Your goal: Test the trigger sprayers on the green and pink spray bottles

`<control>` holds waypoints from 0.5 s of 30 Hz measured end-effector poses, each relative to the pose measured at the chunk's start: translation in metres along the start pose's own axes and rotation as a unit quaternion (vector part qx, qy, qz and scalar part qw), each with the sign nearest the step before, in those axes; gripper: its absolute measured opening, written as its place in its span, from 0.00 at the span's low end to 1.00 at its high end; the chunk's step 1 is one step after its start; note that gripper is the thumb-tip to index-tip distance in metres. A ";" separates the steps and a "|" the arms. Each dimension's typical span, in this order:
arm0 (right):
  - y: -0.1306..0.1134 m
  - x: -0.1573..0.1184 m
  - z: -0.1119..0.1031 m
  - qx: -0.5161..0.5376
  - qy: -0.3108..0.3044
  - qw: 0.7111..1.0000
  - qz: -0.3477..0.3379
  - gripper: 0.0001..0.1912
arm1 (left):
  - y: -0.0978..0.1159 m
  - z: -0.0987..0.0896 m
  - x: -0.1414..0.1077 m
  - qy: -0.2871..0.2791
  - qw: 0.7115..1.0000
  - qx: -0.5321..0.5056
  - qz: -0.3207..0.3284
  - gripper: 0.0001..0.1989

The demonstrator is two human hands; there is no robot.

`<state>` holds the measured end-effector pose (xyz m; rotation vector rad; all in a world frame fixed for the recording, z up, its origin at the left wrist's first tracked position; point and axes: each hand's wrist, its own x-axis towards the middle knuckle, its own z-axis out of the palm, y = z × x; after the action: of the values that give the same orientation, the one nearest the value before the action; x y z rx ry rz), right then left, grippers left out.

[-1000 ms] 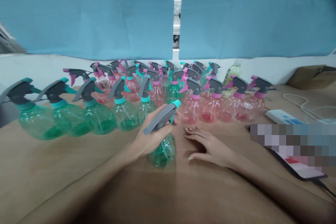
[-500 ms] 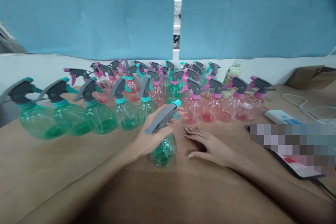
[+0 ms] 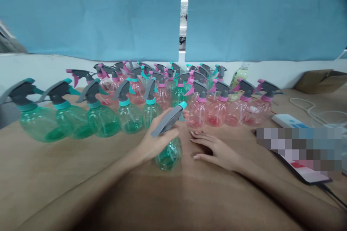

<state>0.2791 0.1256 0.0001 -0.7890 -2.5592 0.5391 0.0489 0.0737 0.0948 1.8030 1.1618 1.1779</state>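
My left hand is closed around the neck of a green spray bottle, just under its grey head with a turquoise nozzle. The bottle is at the middle of the table, and my fingers hide its collar and trigger. To the right, my right hand rests palm down on the wooden table with fingers spread, holding nothing. A row of green spray bottles with turquoise collars stands to the left. Clear pink spray bottles with pink collars are lined up beyond my right hand.
More spray bottles in both colours crowd the back. Behind the pink row stands a bottle of pale yellow liquid. A phone with a cable, a white power strip and a brown box are at the right.
Almost nothing differs. The view has shifted very slightly; my left hand stays on the green spray bottle and my right hand stays on the table.
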 end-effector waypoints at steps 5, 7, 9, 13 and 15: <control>0.001 0.000 0.000 0.008 0.007 1.000 -0.001 0.29 | 0.000 0.000 0.000 0.005 1.000 0.014 0.003 0.21; 0.001 0.001 0.001 0.009 0.006 1.000 -0.001 0.28 | 0.000 0.000 0.000 0.002 1.000 0.009 0.001 0.21; 0.001 0.001 0.001 0.009 0.005 1.000 -0.002 0.28 | 0.001 0.000 0.000 0.006 1.000 0.009 -0.002 0.18; 0.002 0.001 -0.001 0.002 -0.009 1.000 -0.003 0.28 | 0.003 0.000 0.000 0.017 1.000 0.017 -0.003 0.14; 0.003 0.000 -0.002 0.001 -0.027 1.000 -0.007 0.28 | 0.005 0.000 0.000 0.013 1.000 0.023 -0.004 0.14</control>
<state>0.2811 0.1284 0.0004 -0.7665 -2.6106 0.5645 0.0501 0.0717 0.0992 1.8192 1.2196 1.1831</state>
